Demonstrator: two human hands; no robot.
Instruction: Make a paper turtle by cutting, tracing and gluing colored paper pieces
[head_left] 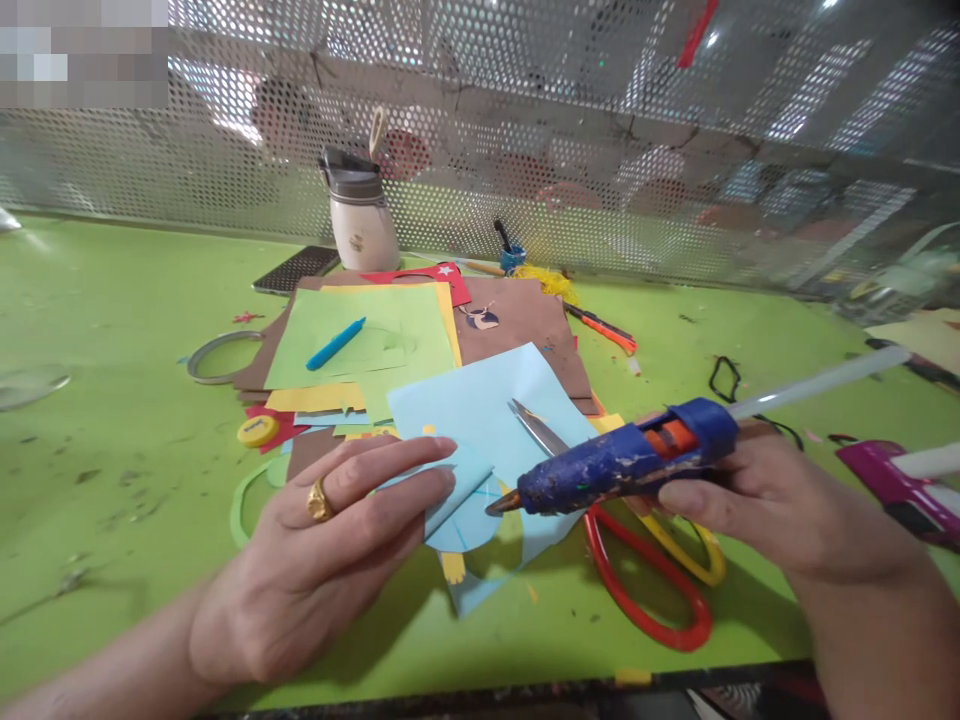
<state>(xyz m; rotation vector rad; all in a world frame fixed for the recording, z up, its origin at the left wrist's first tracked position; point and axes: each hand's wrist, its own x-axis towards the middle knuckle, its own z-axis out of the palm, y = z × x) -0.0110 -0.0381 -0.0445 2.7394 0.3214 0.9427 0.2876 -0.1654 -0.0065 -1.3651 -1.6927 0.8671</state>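
Observation:
My right hand [780, 500] is closed around a blue glue gun [622, 460] with a clear glue stick out of its back end. The gun's metal tip points left, close to a folded light-blue paper cutout [466, 505]. Fingers of my left hand [337, 530], which wears a ring, grip this cutout and hold its flap folded over; the thumb is hidden. A small yellow paper piece [453, 567] sticks out below the cutout. Underneath lies a larger light-blue sheet [480, 385]. Scissors [649, 620] with red and yellow handles lie partly under the gun.
Behind the hands are a green sheet [300, 340] with a blue marker [335, 344], brown paper [525, 320], a tape ring [223, 357] and a white jar [365, 228]. An orange cutter [607, 332] and a purple glue gun [892, 490] lie right. A perforated metal screen [480, 130] bounds the table.

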